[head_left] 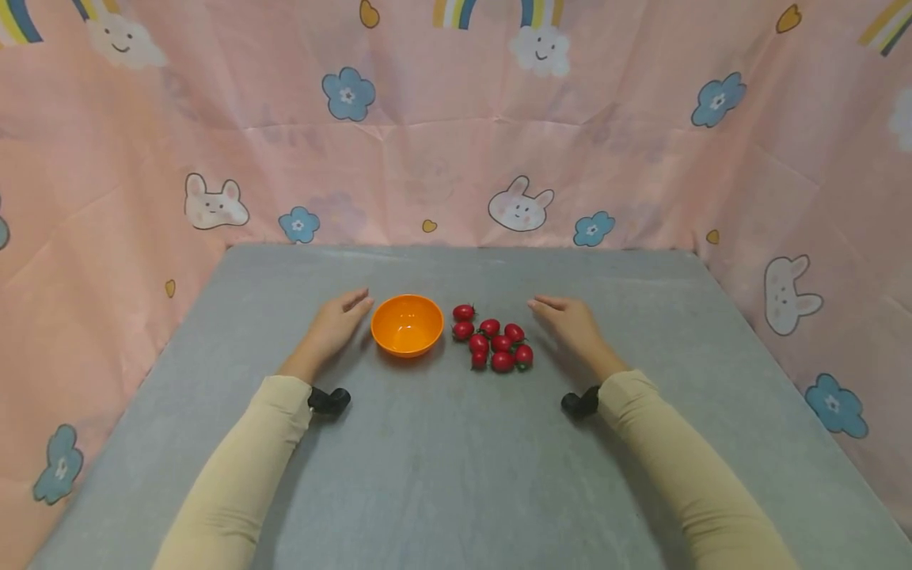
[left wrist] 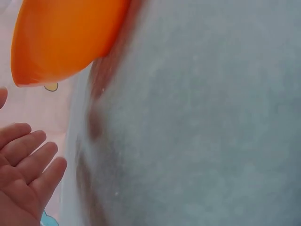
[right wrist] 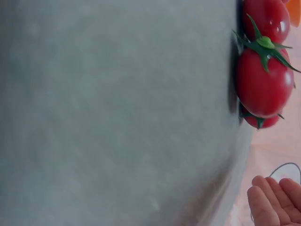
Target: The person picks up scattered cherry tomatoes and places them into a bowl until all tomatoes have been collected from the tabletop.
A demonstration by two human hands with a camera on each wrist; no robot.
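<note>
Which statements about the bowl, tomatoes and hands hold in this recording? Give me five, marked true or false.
1. The bowl stands between the left hand and the tomatoes. True.
2. The tomatoes are inside the bowl. False: they lie on the table beside it.
3. The right hand holds nothing. True.
4. The bowl is blue. False: it is orange.
5. At least one tomato has a green stem. True.
</note>
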